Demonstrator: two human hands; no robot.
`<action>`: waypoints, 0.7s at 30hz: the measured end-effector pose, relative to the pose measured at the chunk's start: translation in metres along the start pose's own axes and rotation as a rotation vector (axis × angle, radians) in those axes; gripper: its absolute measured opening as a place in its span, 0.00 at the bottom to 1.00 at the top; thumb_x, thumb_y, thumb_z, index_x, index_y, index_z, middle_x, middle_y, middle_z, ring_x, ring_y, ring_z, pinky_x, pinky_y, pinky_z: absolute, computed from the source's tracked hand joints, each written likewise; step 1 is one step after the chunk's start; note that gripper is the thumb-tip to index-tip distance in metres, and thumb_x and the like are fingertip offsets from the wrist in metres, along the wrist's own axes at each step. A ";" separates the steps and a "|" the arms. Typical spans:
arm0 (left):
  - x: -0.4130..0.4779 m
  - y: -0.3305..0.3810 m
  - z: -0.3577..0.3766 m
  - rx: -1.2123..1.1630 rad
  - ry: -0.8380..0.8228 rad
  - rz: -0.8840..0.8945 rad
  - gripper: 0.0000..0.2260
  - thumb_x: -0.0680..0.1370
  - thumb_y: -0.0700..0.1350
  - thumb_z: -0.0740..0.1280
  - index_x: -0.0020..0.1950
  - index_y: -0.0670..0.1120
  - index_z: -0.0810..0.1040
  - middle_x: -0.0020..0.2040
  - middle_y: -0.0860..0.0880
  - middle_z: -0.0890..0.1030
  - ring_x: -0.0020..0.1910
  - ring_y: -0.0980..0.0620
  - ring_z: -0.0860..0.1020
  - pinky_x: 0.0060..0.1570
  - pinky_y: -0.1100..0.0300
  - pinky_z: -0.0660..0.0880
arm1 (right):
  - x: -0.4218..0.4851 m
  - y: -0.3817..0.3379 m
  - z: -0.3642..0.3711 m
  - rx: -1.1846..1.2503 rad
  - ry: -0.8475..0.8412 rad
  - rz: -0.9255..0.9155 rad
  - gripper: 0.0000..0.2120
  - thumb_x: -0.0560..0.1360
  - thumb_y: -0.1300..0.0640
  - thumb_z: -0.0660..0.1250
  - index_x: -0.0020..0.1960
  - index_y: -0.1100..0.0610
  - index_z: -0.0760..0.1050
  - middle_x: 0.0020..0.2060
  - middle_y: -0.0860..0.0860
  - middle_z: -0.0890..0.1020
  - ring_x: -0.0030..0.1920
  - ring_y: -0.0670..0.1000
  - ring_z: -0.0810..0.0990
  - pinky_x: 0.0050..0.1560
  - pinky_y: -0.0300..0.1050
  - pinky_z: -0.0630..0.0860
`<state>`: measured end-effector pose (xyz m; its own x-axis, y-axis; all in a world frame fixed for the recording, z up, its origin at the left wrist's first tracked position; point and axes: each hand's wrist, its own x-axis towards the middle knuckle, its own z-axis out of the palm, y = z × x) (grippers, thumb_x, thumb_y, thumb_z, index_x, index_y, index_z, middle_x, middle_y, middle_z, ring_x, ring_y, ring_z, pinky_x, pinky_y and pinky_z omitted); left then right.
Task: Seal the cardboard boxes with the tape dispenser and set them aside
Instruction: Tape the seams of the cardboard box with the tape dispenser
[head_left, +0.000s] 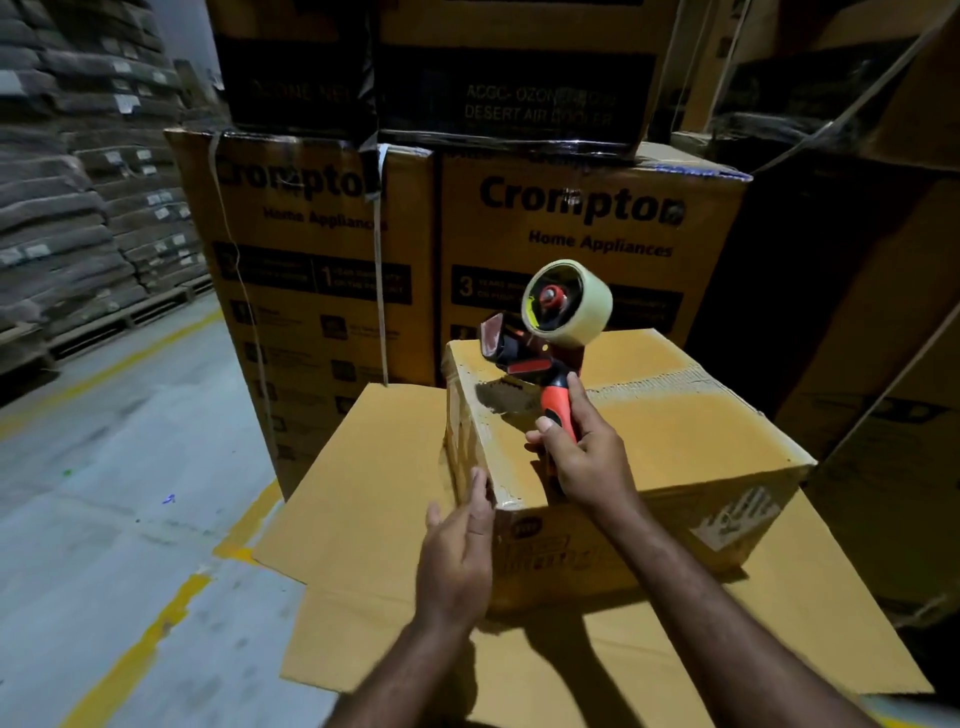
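Right grip (584, 460) is clamped round the dispenser (550, 332) handle, with the box (675, 441) directly beneath. Left grip (460, 540), fingers straight, sits beside the box's side; best brace there and draw tape flat along the seam.

"Crompton Home Appliances" stands in black on the left carton (311, 244) and on the right carton (587, 244). Their black bands show "1" and "3" (the small print beside is blurred). The dark upper carton (519, 67) reads "DESERT AIR COOLER". Print on the small box (717, 447) cannot be read.
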<state>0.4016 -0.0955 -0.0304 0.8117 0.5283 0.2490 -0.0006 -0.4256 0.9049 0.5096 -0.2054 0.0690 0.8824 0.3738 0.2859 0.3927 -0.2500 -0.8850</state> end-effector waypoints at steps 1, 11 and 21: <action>0.004 0.006 -0.006 -0.002 0.061 -0.002 0.27 0.81 0.69 0.44 0.76 0.64 0.65 0.73 0.55 0.75 0.77 0.51 0.66 0.81 0.52 0.46 | 0.000 0.003 -0.001 0.010 0.009 0.010 0.33 0.81 0.51 0.65 0.80 0.43 0.53 0.51 0.47 0.84 0.51 0.45 0.84 0.56 0.56 0.82; 0.082 0.061 0.024 -0.019 -0.094 -0.169 0.32 0.85 0.61 0.50 0.84 0.51 0.41 0.84 0.54 0.42 0.82 0.55 0.41 0.80 0.49 0.47 | -0.002 0.012 -0.006 -0.019 0.009 -0.030 0.33 0.82 0.52 0.64 0.81 0.45 0.52 0.50 0.29 0.71 0.51 0.43 0.83 0.53 0.47 0.82; 0.147 0.048 0.013 0.177 -0.068 -0.424 0.29 0.86 0.53 0.52 0.84 0.51 0.44 0.77 0.43 0.68 0.73 0.39 0.69 0.75 0.38 0.60 | -0.004 0.015 -0.003 -0.004 0.006 0.005 0.33 0.82 0.51 0.65 0.80 0.40 0.51 0.54 0.49 0.83 0.49 0.41 0.84 0.53 0.42 0.81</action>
<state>0.5282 -0.0474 0.0448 0.7549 0.6363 -0.1589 0.4346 -0.3040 0.8477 0.5131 -0.2133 0.0557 0.8858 0.3668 0.2842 0.3896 -0.2550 -0.8850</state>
